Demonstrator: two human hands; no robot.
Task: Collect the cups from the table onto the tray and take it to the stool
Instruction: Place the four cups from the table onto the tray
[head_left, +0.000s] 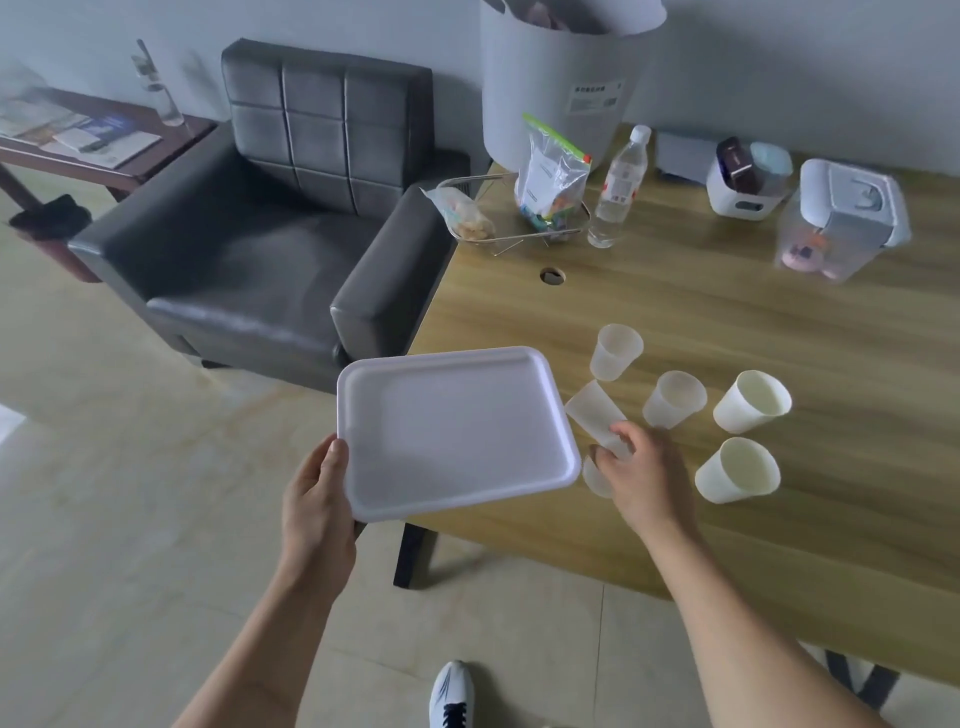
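Note:
My left hand (317, 499) grips the near left edge of a white rectangular tray (452, 431), held level over the table's left corner with nothing on it. My right hand (641, 467) closes on a translucent plastic cup (592, 410) lying tilted on the wooden table (727, 312) just right of the tray. A second translucent cup (595, 478) shows partly under that hand. Two more translucent cups (615, 351) (672, 397) stand upright further back. Two white paper cups (750, 400) (737, 470) stand to the right.
A dark leather armchair (270, 228) stands left of the table. At the table's back are a wire basket (467, 183) with snack bags, a water bottle (618, 187), a large white bin (561, 78), a white caddy (743, 182) and a clear lidded container (841, 218). No stool is in view.

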